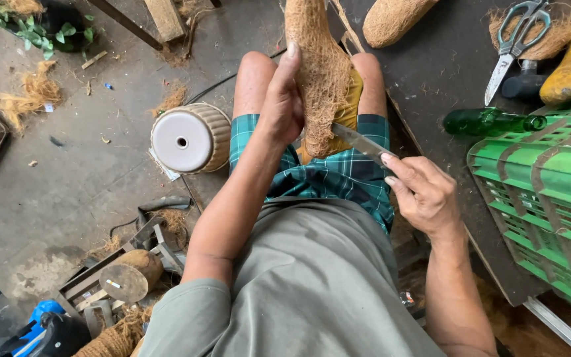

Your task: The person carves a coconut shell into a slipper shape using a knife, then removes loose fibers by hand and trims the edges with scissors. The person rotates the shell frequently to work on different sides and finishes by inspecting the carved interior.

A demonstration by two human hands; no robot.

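The left arm is extended forward from the shoulder, forearm running up over the lap, and the left hand (282, 99) is wrapped against the side of a tall coconut-fibre form (318, 73), thumb stretched upward along its left edge; the grip is closed on the fibre. The form is stood upright between the knees, tilted slightly, with a yellow piece (350, 106) showing behind its lower right side. The right arm is bent at the elbow and brought in from the right, wrist cocked inward. The right hand (421, 192) is clenched around the handle of a knife (361, 142), whose flat blade is laid against the lower right edge of the form, touching the fibre. On the dark table (431, 73) to the right, a pair of scissors (517, 39) is seen lying on a tuft of fibre, a green glass bottle (490, 121) on its side near it, and a green plastic crate (543, 192) just beside the bottle. A second fibre form (391, 20) is set at the table's far edge. On the floor to the left, an upturned ribbed pot (190, 139) is noted near the left knee.
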